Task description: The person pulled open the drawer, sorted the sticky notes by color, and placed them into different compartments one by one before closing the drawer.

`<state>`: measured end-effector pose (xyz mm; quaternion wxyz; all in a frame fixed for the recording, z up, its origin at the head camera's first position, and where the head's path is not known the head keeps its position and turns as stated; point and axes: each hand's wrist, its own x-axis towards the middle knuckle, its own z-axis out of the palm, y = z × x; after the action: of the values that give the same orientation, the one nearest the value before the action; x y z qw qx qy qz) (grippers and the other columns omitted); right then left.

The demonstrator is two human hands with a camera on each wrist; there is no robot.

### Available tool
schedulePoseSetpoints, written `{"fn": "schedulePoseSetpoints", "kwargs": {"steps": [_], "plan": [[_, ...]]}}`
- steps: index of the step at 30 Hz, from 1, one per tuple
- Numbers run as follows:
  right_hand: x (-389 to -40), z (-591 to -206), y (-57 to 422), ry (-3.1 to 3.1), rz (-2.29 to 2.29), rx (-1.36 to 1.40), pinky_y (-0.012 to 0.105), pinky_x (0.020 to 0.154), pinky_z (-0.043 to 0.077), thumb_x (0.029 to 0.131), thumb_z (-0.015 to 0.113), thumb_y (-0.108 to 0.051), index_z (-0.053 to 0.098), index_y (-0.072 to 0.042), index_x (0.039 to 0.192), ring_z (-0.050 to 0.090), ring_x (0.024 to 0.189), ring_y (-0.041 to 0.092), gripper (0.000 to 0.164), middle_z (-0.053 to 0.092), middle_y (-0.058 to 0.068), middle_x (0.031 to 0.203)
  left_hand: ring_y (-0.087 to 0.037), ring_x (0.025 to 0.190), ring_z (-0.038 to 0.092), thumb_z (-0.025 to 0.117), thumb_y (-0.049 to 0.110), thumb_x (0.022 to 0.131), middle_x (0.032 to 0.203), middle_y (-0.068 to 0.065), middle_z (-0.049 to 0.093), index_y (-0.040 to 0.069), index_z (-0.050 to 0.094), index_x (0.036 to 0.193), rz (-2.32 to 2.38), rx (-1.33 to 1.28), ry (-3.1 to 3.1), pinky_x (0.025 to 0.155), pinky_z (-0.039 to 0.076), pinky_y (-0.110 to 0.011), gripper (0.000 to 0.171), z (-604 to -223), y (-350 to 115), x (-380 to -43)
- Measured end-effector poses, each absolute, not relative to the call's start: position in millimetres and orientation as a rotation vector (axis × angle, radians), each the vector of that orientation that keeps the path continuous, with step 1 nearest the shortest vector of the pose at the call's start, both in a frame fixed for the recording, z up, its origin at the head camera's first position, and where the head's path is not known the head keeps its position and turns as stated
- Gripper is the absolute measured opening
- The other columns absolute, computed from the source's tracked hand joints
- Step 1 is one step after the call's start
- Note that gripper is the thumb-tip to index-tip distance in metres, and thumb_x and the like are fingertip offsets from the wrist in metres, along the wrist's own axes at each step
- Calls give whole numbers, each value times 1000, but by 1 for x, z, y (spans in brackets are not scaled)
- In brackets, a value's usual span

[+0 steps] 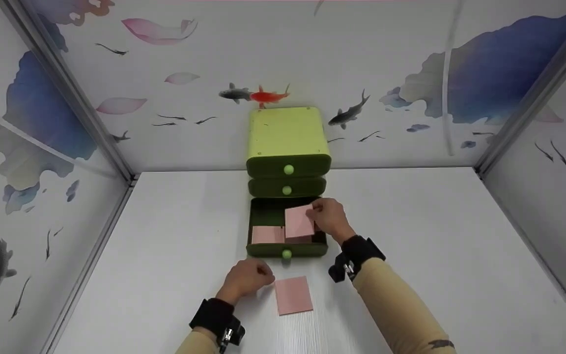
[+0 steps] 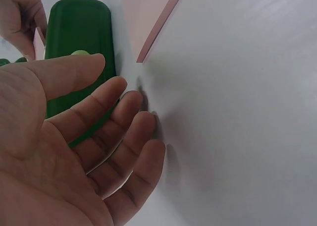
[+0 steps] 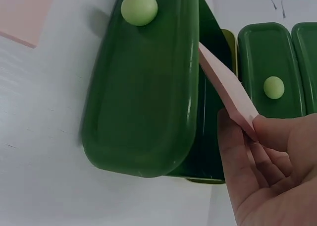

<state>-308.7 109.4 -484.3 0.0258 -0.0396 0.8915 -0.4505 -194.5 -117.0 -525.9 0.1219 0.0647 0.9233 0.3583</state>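
Note:
My right hand (image 1: 331,217) pinches a pink sticky note pad (image 1: 297,221) by its right edge, between thumb and fingers. That pad is tilted over the open bottom drawer (image 1: 263,251) of a small green drawer cabinet (image 1: 288,132). Inside the drawer lies another pink pad (image 1: 267,235) at the front left, and some pink shows beneath the held one. On the table in front of the drawer lies a loose pink pad (image 1: 294,296). Just left of it my left hand (image 2: 94,127) hovers low with loosely bent fingers and nothing in its palm.
The cabinet's upper drawers (image 1: 307,167) have dark green fronts and round light green knobs (image 1: 289,169); the middle one juts out slightly. A white table (image 1: 410,236) spreads around, with printed walls (image 1: 283,59) behind and at both sides.

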Motion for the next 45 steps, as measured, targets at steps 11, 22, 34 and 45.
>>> {"fn": "schedulePoseSetpoints", "kwargs": {"steps": [11, 22, 34, 45], "plan": [[-300, -500, 89, 2948, -1027, -125, 35, 69, 50, 87, 65, -3, 69, 4, 98, 57, 68, 19, 13, 62, 7, 74, -13, 73, 55, 70, 26, 83, 87, -1, 70, 12, 73, 87, 1061, 199, 2674, 64, 43, -30, 15, -527, -115, -194], [-296, -508, 84, 2956, -743, -96, 34, 58, 45, 88, 60, -1, 63, -3, 80, 57, 68, 21, 9, 67, 12, 79, -14, 76, 57, 70, 26, 82, 89, -2, 70, 11, 73, 89, 1068, 163, 2668, 66, 45, -32, 16, -529, -117, -195], [-298, -505, 83, 3016, -521, -163, 40, 63, 55, 85, 63, -2, 65, -3, 81, 67, 73, 30, 5, 67, 15, 79, -16, 78, 60, 71, 24, 81, 90, -4, 71, 10, 74, 92, 1069, 174, 2685, 68, 48, -34, 18, -527, -116, -195], [-293, -479, 111, 3094, -568, -215, 45, 69, 56, 89, 57, -4, 71, -5, 97, 68, 79, 31, 17, 72, 13, 93, -16, 75, 54, 78, 20, 75, 89, -5, 65, 3, 69, 102, 1008, 206, 2707, 67, 45, -34, 33, -524, -96, -186]]}}
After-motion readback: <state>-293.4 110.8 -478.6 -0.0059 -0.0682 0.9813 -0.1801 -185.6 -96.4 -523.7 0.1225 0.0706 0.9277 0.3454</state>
